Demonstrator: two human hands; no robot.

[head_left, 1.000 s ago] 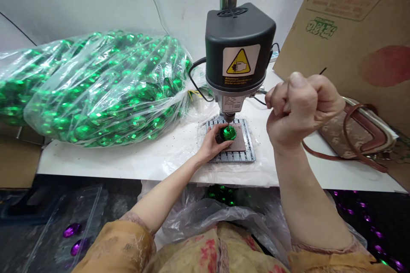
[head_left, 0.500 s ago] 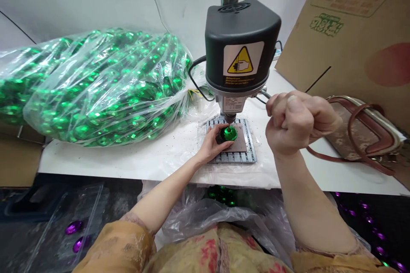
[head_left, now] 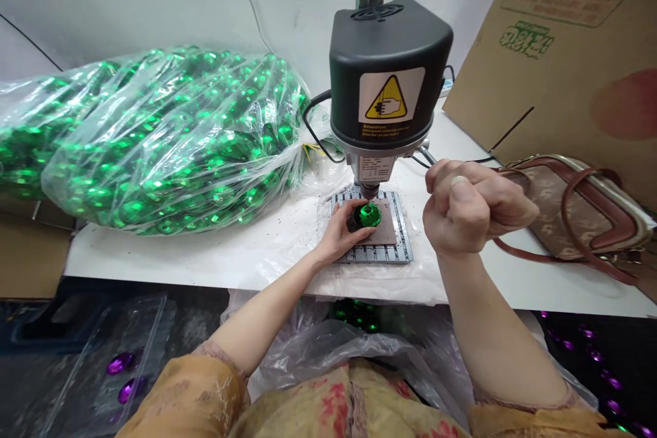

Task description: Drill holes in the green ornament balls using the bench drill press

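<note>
A green faceted shiny disc [head_left: 369, 214] rests on a brown pad [head_left: 384, 231] under the drill press [head_left: 393, 75]. My left hand [head_left: 343, 227] pinches the disc from its left side, thumb at the near edge and fingers at the far edge. The chuck [head_left: 369, 190] hangs right over the disc, with the bit at its middle. My right hand [head_left: 469, 209] is a closed fist to the right of the press. A metal lever [head_left: 426, 154] runs from the press into this fist, which hides its end.
Left of the press lies a clear plastic bag [head_left: 174, 144] full of green faceted pieces. A brown handbag [head_left: 575, 205] and a cardboard box [head_left: 564, 61] stand at the right. Purple pieces [head_left: 119, 363] sit in a clear tray [head_left: 85, 390] below left. The table's front edge is near.
My right fist has come down slightly, and the chuck sits a little lower over the disc. My left hand keeps its hold in the same place.
</note>
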